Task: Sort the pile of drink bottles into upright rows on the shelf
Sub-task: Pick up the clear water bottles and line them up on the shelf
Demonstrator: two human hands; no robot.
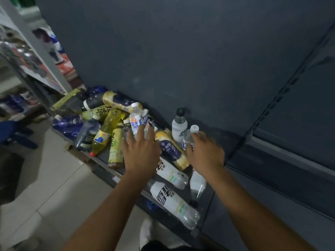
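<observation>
A pile of drink bottles [108, 127] lies on the low dark shelf [204, 211]. My left hand [140, 151] reaches over the pile with fingers spread, its fingertips touching a clear bottle with a white and orange label [136, 117]. My right hand [205, 153] grips a small clear bottle with a white cap [190, 135], held upright. Behind it a white bottle with a black cap [179, 125] stands upright against the back panel. Two white-labelled bottles [172, 198] and a yellow and navy bottle [171, 150] lie on their sides near my wrists.
A dark back panel [181, 60] rises behind the shelf. Another dark shelf bay [290, 160] lies to the right, past a slotted upright [272, 105]. Shelves of packaged goods [27, 57] stand at the left. Pale floor tiles [54, 187] lie below.
</observation>
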